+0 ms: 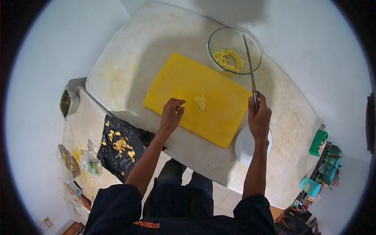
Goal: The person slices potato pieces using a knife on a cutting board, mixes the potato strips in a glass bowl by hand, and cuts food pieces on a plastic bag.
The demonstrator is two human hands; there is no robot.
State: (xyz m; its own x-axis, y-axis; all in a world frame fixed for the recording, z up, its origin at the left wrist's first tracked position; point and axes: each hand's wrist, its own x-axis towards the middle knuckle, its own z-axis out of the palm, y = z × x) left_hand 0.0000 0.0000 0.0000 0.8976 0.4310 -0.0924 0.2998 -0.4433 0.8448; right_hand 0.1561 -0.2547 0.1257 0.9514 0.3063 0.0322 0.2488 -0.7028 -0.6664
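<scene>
My right hand is wrapped round the handle of a long knife. Its blade points away from me, passing over the right side of a clear glass bowl that holds pale yellow strips. Above the left part of a yellow cutting board is my left hand, its fingers bent and apart with nothing seen in them. Just right of it, a pale half-round slice lies on the board, a thin strip beside it.
A white plate sits under my right forearm. To the left, yellow-brown scraps lie on a black plastic bag, near clear plastic bags and a small pot. Green and turquoise containers stand past the right edge.
</scene>
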